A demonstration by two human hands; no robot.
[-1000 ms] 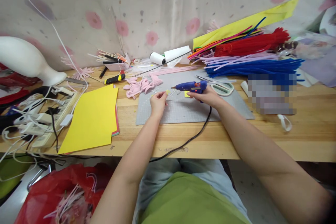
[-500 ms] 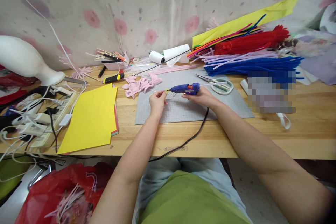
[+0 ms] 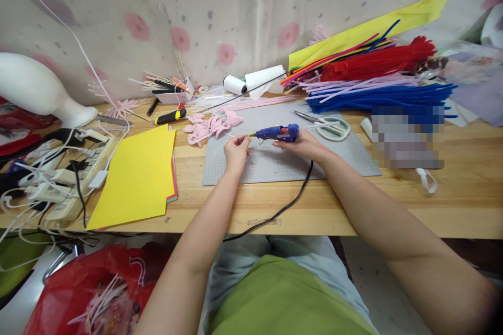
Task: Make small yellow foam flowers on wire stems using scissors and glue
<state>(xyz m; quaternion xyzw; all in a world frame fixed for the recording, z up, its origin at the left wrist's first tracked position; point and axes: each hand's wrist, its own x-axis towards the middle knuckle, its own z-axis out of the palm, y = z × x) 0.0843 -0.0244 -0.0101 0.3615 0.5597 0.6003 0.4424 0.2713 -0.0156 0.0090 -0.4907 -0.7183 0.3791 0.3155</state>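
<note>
My right hand (image 3: pixel 299 144) is wrapped round a blue hot glue gun (image 3: pixel 275 133), with a clear glue stick (image 3: pixel 320 124) poking out of its back end. The gun's nozzle points left and meets the fingertips of my left hand (image 3: pixel 236 151). Those fingers are pinched together around something tiny, with a bit of yellow showing; what it is I cannot make out. Both hands are above a grey cutting mat (image 3: pixel 271 167). Just beyond my left hand lies a pile of pink fuzzy petal-like pieces (image 3: pixel 210 128). Scissors (image 3: pixel 332 129) with pale handles rest on the mat behind my right hand.
A black cord (image 3: pixel 288 204) runs from the gun over the table's front edge. Yellow sheets (image 3: pixel 137 178) and a crowded power strip (image 3: pixel 84 178) are at left. Blue pipe cleaners (image 3: pixel 377 98) and red pipe cleaners (image 3: pixel 377 63) are stacked at back right. A utility knife (image 3: pixel 170 116) lies behind the sheets.
</note>
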